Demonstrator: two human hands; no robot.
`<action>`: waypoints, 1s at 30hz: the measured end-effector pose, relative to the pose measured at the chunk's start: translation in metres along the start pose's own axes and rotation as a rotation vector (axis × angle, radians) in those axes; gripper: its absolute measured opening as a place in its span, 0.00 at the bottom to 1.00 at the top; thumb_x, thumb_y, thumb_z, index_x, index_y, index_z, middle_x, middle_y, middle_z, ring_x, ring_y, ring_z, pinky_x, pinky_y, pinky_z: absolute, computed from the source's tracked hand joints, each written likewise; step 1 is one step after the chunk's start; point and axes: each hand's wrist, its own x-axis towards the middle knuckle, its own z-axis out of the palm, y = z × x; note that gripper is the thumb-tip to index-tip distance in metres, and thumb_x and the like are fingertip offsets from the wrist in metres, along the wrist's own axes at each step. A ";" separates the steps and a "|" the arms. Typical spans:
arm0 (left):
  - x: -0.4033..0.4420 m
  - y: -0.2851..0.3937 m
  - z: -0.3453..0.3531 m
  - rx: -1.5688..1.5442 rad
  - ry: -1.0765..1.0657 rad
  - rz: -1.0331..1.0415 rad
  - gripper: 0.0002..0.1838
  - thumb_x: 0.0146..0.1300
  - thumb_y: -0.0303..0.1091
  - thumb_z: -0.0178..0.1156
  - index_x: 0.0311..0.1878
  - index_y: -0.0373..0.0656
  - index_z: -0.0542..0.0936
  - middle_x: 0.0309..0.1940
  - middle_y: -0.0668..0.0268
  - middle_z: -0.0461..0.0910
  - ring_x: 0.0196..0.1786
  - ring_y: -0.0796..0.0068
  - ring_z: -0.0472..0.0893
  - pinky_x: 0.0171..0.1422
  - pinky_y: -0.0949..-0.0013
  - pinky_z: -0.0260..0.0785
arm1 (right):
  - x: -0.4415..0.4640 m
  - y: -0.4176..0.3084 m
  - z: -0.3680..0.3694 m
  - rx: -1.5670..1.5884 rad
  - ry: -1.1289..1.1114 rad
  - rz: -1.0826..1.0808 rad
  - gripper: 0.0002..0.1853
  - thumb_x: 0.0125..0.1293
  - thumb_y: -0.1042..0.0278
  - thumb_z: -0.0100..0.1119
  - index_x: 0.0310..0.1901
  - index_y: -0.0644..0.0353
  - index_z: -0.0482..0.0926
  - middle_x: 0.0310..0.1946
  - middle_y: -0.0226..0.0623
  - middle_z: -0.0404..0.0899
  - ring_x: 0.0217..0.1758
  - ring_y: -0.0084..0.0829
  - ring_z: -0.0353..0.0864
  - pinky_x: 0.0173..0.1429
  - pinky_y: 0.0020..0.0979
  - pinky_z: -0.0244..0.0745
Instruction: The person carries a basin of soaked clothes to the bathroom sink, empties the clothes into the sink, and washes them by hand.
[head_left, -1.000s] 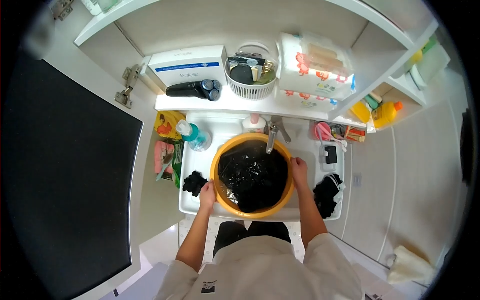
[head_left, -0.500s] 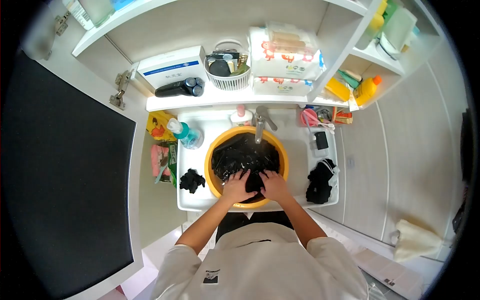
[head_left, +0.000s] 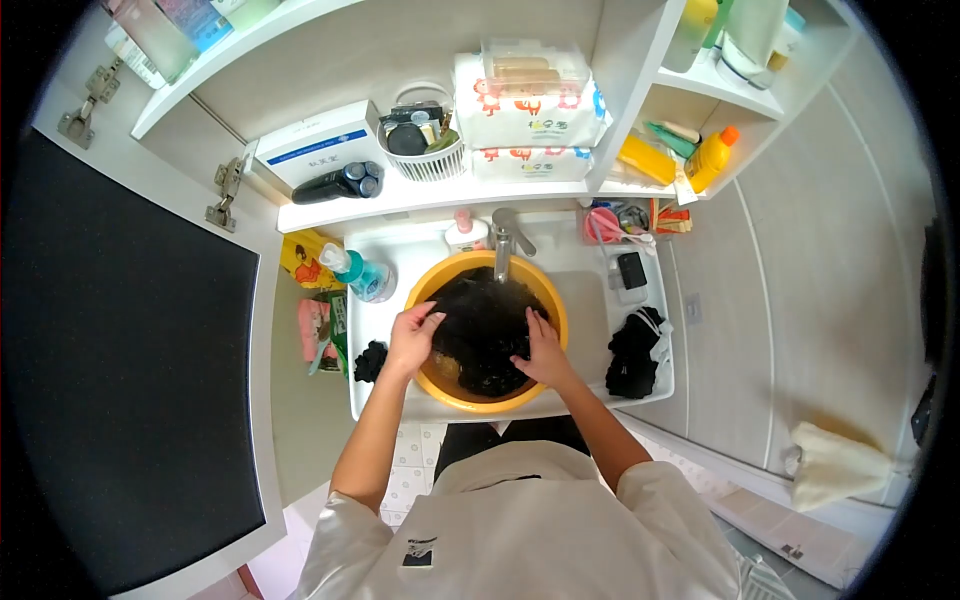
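Note:
A yellow basin (head_left: pixel 561 325) stands in the white sink (head_left: pixel 590 300), under the metal faucet (head_left: pixel 503 250). Wet black cloth (head_left: pixel 485 325) fills much of it, with water around it. At the basin's left rim, my left hand (head_left: pixel 408 342) pinches the cloth's edge between thumb and fingers. My right hand (head_left: pixel 543 352) rests on the cloth's right side, fingers apart and fingertips partly against the fabric. What kind of garment the cloth is, I cannot tell.
Left of the basin are a teal pump bottle (head_left: pixel 360 275) and a small black cloth bundle (head_left: pixel 370 361). More black cloth (head_left: pixel 634 355) lies on the right. A pink-topped bottle (head_left: pixel 466 233) stands behind. The shelf (head_left: pixel 420 195) above holds boxes and tissue packs.
My hands have moved apart from the basin's near side, the left one to its left rim and the right one slightly up. The cloth has spread and shifted under them.

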 end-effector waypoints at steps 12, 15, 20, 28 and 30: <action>-0.036 0.116 0.005 -0.722 0.008 0.170 0.15 0.72 0.28 0.56 0.60 0.36 0.77 0.54 0.61 0.83 0.55 0.67 0.83 0.64 0.62 0.74 | 0.028 -0.003 0.017 0.267 -0.093 0.065 0.64 0.50 0.45 0.78 0.77 0.70 0.45 0.69 0.69 0.63 0.72 0.62 0.64 0.75 0.47 0.62; -0.022 0.083 -0.003 -0.830 -0.031 0.076 0.18 0.73 0.28 0.53 0.64 0.38 0.73 0.56 0.60 0.82 0.57 0.67 0.82 0.64 0.63 0.75 | 0.036 0.005 0.034 0.330 0.008 -0.035 0.60 0.53 0.46 0.76 0.76 0.71 0.49 0.67 0.66 0.67 0.70 0.59 0.68 0.73 0.43 0.66; -0.009 0.009 0.001 -0.825 0.177 -0.051 0.17 0.73 0.32 0.53 0.63 0.41 0.73 0.54 0.62 0.82 0.55 0.67 0.82 0.63 0.63 0.75 | 0.029 0.031 0.036 -0.020 -0.079 -0.001 0.52 0.54 0.50 0.75 0.73 0.72 0.59 0.64 0.60 0.72 0.65 0.55 0.73 0.69 0.45 0.70; -0.017 -0.050 0.019 0.797 0.590 0.240 0.33 0.63 0.39 0.66 0.64 0.28 0.66 0.59 0.38 0.68 0.60 0.36 0.68 0.69 0.48 0.59 | 0.018 -0.009 -0.004 -0.445 -0.286 0.134 0.37 0.54 0.45 0.72 0.60 0.63 0.77 0.50 0.51 0.81 0.51 0.48 0.82 0.55 0.44 0.77; -0.029 -0.033 0.030 0.713 0.573 0.241 0.49 0.59 0.42 0.69 0.73 0.25 0.53 0.70 0.31 0.55 0.72 0.31 0.57 0.78 0.47 0.48 | 0.020 -0.022 -0.017 -0.510 -0.521 0.195 0.39 0.54 0.38 0.70 0.60 0.59 0.78 0.51 0.50 0.81 0.53 0.47 0.81 0.56 0.46 0.75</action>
